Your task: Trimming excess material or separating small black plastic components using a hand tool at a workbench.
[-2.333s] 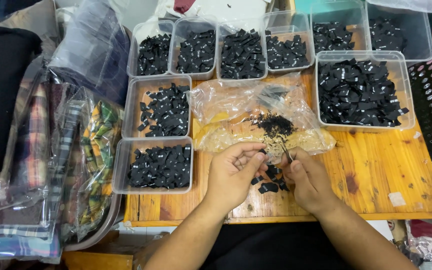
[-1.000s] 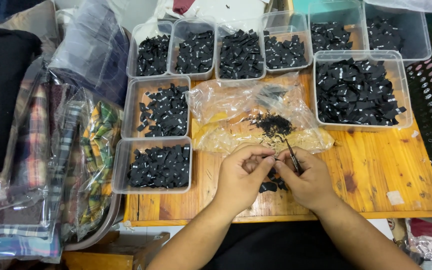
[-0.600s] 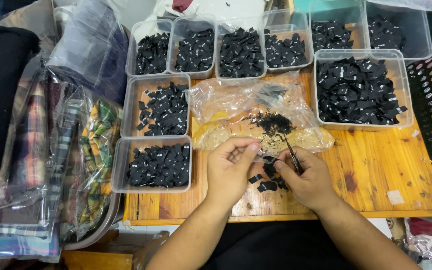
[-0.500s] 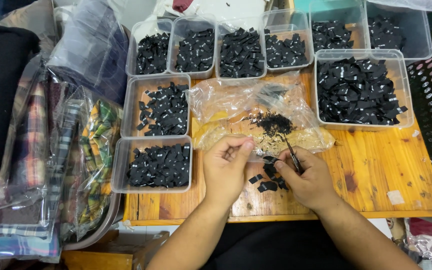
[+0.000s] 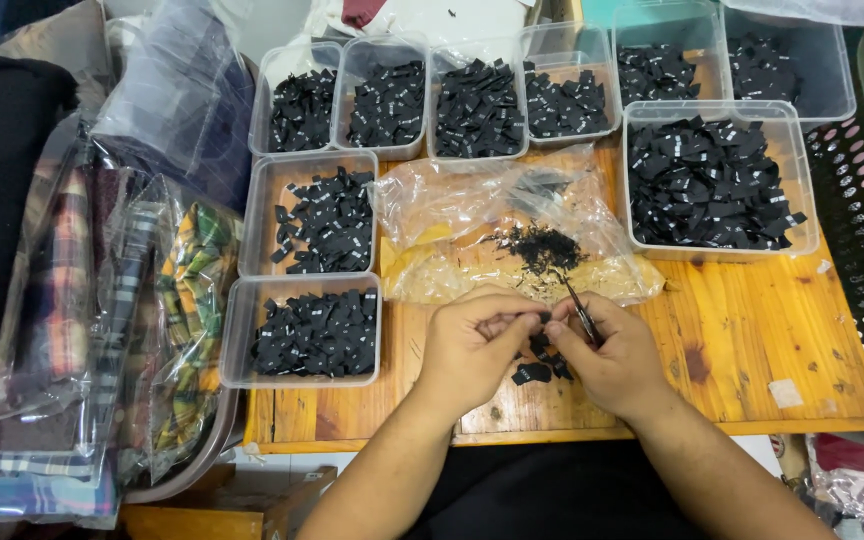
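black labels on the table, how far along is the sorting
Looks done: clear tubs already hold many black labels. In hand: left hand and right hand, with tweezers, pinch one label. Left: a few loose labels under the hands.

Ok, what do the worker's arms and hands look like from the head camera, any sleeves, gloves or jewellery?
Both forearms are bare right down to the bottom edge of the picture; no sleeve shows. The left hand and the right hand wear no gloves. No ring, watch or bracelet can be seen on either, and the fingernails look short and unpainted.
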